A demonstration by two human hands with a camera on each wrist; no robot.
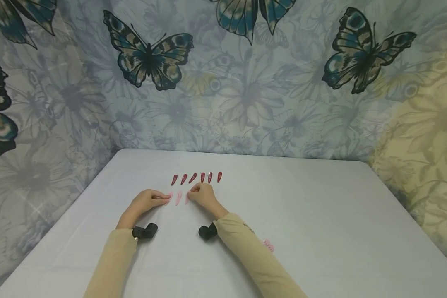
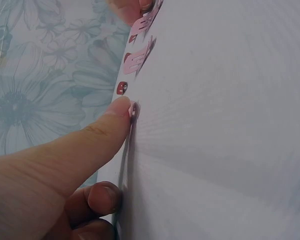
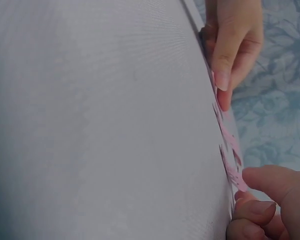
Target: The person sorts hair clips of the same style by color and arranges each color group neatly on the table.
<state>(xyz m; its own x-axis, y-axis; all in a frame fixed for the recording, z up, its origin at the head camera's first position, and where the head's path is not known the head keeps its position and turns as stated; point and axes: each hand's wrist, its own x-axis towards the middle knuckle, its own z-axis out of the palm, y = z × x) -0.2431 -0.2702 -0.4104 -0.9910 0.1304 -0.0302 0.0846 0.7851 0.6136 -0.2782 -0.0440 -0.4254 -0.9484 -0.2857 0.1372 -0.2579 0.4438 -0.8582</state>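
Three pink snap hair clips lie side by side near the table's middle. My left hand (image 1: 148, 200) is at the leftmost, its thumb and fingertips pinching that clip (image 2: 132, 109), which they mostly cover. The middle pink clip (image 1: 178, 198) lies untouched between my hands. With thumb and forefinger my right hand (image 1: 206, 195) pinches the third pink clip (image 3: 235, 177), its narrow end pointing toward me. Just beyond them runs a row of several dark red snap hair clips (image 1: 184, 179), some of them right behind the right hand's fingers.
More pink clips (image 1: 268, 245) lie in a small cluster beside my right forearm, partly hidden by the sleeve. A white cloth covers the table (image 1: 320, 215). Butterfly-and-flower patterned walls (image 1: 246, 95) rise behind and beside it. Black cameras (image 1: 145, 231) are strapped to both wrists.
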